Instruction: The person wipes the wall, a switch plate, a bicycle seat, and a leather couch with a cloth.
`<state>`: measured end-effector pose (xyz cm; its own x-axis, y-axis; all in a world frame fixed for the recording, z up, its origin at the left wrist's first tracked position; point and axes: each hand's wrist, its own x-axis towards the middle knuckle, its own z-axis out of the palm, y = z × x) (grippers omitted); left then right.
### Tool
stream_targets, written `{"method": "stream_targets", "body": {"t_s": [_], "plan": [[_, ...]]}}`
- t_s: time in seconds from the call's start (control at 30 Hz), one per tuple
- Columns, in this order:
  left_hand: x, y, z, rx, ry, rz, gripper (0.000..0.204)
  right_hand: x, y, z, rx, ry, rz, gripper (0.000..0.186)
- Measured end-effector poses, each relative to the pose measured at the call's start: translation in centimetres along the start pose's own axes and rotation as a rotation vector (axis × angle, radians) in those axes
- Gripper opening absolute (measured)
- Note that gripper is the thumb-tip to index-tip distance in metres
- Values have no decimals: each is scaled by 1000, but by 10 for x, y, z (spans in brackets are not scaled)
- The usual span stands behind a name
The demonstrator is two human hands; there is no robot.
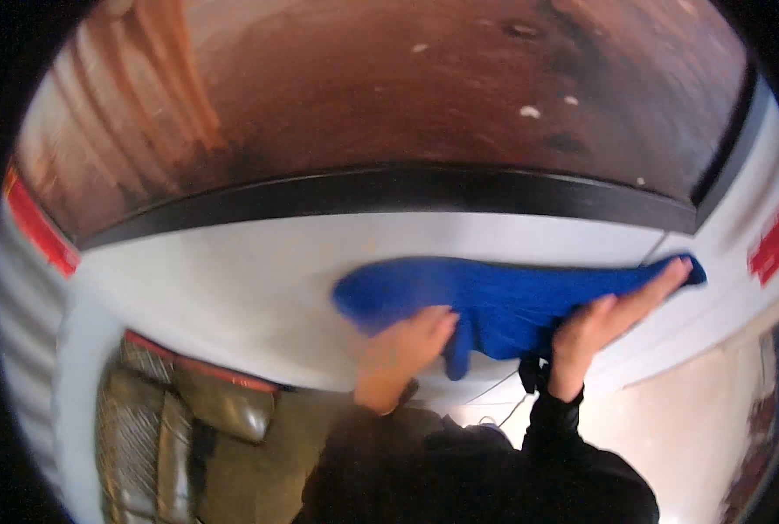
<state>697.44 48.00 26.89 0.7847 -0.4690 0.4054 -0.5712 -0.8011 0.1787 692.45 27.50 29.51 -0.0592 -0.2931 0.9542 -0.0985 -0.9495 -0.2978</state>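
Note:
A blue cloth (512, 306) is spread, partly creased, over a white surface (232, 279). My left hand (407, 345) is at the cloth's near left edge, its fingers bent and closed on the fabric; motion blurs both the hand and that end of the cloth. Beside those fingers a narrow fold of cloth droops toward me. Stretched out straight, my right hand (595, 327) lies along the cloth's right end, fingertips near its far right corner. Nothing shows gripped in the right hand.
Beyond the white surface runs a black frame edge (389, 192) around a large brown picture-like panel (363, 96). Red pieces (40, 223) show at both sides. At lower left stands a dark, shiny padded seat (223, 402). A thin cable (519, 408) hangs near my right wrist.

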Motion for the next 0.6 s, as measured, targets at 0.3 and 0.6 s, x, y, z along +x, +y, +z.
{"method": "stream_targets", "body": {"t_s": [0.3,0.6], "plan": [[-26,-137,15,363,659,-167,35,-33,-137,39,-4,-241,-246,73],[-31,-119,28,-708,922,-276,39,-68,-135,46,41,-236,-373,52]]}}
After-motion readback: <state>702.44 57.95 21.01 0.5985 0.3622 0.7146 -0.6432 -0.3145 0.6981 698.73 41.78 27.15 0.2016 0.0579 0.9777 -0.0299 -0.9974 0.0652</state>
